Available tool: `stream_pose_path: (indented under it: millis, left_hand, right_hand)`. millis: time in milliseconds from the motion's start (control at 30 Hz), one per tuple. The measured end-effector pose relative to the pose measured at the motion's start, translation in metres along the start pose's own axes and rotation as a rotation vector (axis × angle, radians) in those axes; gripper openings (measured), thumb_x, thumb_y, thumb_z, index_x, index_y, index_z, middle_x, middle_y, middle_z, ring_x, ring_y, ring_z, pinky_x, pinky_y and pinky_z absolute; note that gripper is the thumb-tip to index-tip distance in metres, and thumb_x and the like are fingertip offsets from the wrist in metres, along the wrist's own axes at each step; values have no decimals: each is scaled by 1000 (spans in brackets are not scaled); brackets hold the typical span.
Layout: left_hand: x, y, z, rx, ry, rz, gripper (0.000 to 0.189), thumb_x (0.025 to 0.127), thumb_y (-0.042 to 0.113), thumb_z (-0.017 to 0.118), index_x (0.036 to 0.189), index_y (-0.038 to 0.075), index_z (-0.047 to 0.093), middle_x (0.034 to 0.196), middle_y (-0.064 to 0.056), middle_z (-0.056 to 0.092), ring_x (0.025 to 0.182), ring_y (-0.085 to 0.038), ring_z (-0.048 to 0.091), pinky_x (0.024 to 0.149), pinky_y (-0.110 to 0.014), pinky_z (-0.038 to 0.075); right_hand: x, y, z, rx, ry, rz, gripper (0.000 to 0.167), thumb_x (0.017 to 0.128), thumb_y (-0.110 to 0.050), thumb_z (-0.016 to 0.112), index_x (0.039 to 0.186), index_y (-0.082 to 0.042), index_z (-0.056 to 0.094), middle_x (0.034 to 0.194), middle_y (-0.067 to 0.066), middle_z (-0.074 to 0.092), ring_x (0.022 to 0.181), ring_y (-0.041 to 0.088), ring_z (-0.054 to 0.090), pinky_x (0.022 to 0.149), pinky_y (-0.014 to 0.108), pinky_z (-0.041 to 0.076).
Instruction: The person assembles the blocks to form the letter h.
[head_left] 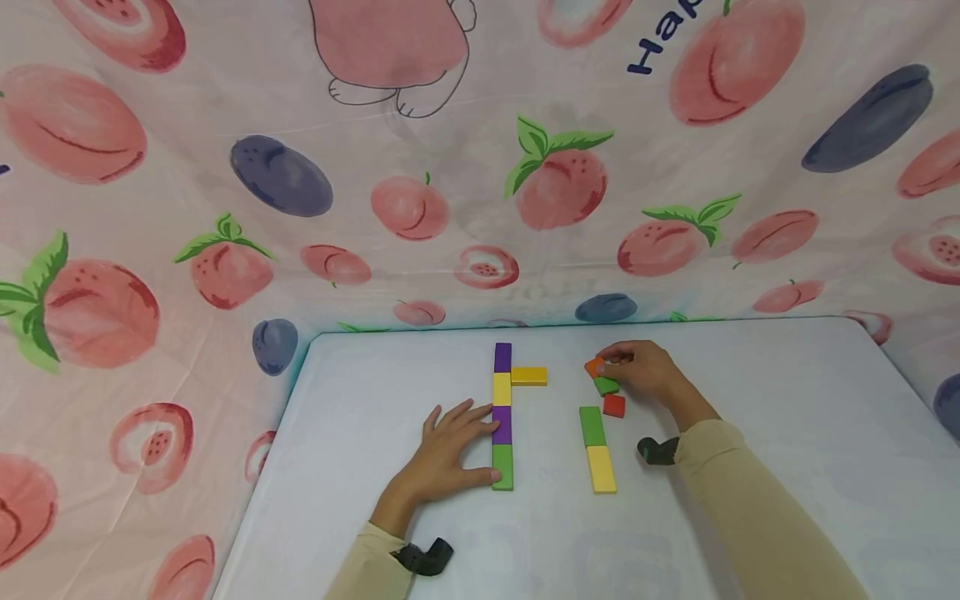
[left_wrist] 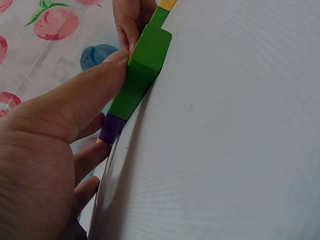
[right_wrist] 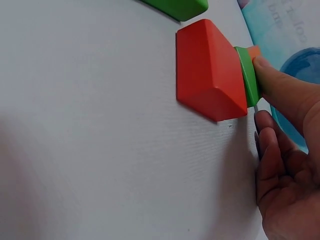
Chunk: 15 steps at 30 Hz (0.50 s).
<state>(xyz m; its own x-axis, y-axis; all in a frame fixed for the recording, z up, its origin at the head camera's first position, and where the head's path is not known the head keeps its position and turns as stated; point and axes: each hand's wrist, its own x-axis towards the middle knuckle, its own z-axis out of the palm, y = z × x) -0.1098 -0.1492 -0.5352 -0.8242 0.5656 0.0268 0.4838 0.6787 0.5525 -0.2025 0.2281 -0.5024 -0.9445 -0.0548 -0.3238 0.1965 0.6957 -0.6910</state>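
Observation:
A straight column of blocks stands left of centre in the head view: a purple block (head_left: 503, 357), a yellow block (head_left: 502, 389), a second purple block (head_left: 502, 427) and a green block (head_left: 503, 458). My left hand (head_left: 442, 462) rests along its left side, fingers spread, thumb touching the green block. A sideways yellow block (head_left: 529, 377) adjoins the column. At the right, my right hand (head_left: 647, 371) pinches a small orange block (head_left: 592, 367), partly hidden by the fingers. Beside it lie a small green block (head_left: 606, 387) and a red block (head_left: 614, 406).
Below the red block, a long green block (head_left: 592, 427) and a yellow block (head_left: 602, 469) lie end to end. All sit on a white table (head_left: 555, 542). A fruit-printed cloth (head_left: 450, 158) hangs behind the table's far edge.

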Motion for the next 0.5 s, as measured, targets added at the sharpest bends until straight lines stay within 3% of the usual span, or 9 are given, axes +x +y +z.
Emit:
stream_pose_path:
  millis: [200, 500]
  left_hand:
    - [0, 1, 0, -8, 22, 23, 68, 85, 61, 72, 143, 27, 57, 163, 6, 41, 157, -26, 22, 122, -67, 1]
    - [1, -1, 0, -6, -11, -10, 71, 85, 63, 71, 146, 30, 55, 164, 10, 37, 159, -21, 18, 124, -63, -2]
  right_hand:
    - [0, 2, 0, 34, -5, -13, 43, 93, -32, 74, 131, -12, 68, 131, 14, 63, 117, 31, 52, 98, 44, 50]
    - [-2, 2, -1, 37, -13, -56, 42, 94, -31, 74, 130, -12, 67, 129, 15, 66, 116, 31, 53, 96, 42, 50]
